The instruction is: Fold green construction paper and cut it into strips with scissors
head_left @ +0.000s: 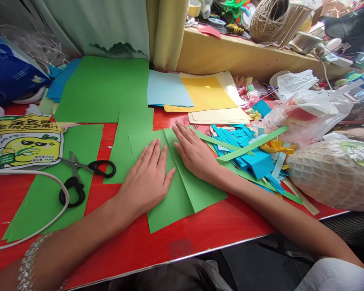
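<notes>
- Left hand lies flat and open, gripping nothing, pressing the folded green sheet beneath both palms.
- Right hand is likewise flat and empty, just across the fold.
- It looks like creasing: pin with one palm and sweep the other along the fold, edges matched first.
- Scissors lie left of the left hand, scraps right of the right hand. Keep both off the sheet.

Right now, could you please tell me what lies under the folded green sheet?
The folded green sheet rests on the red table, its left corner overlapping another green sheet. The left hand and right hand press on top; anything beneath its middle is covered.
</notes>
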The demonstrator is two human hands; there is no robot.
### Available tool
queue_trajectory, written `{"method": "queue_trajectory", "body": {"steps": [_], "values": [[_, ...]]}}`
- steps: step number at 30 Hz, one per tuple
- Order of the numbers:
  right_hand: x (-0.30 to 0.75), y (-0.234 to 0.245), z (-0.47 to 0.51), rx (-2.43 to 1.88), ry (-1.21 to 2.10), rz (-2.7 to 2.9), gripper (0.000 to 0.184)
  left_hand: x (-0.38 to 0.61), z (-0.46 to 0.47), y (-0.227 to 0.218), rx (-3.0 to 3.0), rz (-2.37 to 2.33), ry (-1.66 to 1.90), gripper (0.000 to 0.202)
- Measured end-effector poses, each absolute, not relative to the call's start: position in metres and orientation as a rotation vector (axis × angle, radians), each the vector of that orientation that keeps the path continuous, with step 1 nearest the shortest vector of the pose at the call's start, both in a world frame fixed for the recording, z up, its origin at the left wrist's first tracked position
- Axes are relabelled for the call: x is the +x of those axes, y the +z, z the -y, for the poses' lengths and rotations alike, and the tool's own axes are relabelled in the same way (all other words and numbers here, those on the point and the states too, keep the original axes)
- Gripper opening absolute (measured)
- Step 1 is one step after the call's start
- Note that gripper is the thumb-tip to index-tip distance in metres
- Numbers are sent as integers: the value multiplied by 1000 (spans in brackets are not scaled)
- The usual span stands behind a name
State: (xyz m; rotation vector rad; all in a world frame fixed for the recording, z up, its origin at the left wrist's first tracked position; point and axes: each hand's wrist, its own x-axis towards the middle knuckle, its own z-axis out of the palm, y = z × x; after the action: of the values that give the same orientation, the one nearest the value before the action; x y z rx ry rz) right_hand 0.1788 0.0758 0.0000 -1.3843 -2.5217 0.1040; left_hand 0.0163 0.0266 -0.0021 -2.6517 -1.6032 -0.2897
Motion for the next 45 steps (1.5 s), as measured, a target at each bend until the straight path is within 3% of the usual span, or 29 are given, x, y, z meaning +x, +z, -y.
{"method": "queue_trajectory", "body": {"steps": [29, 37, 45], "values": [[174, -1, -54, -1560, 108, 2602, 53, 33, -12, -8, -2595, 1768, -459, 60], [175, -6, -74, -1494, 124, 2637, 54, 16, -35, -5, -2649, 1710, -251, 61], [181, 3, -77, -1350, 214, 2569, 53, 14, -43, 0, -2618, 1647, -354, 59]]}}
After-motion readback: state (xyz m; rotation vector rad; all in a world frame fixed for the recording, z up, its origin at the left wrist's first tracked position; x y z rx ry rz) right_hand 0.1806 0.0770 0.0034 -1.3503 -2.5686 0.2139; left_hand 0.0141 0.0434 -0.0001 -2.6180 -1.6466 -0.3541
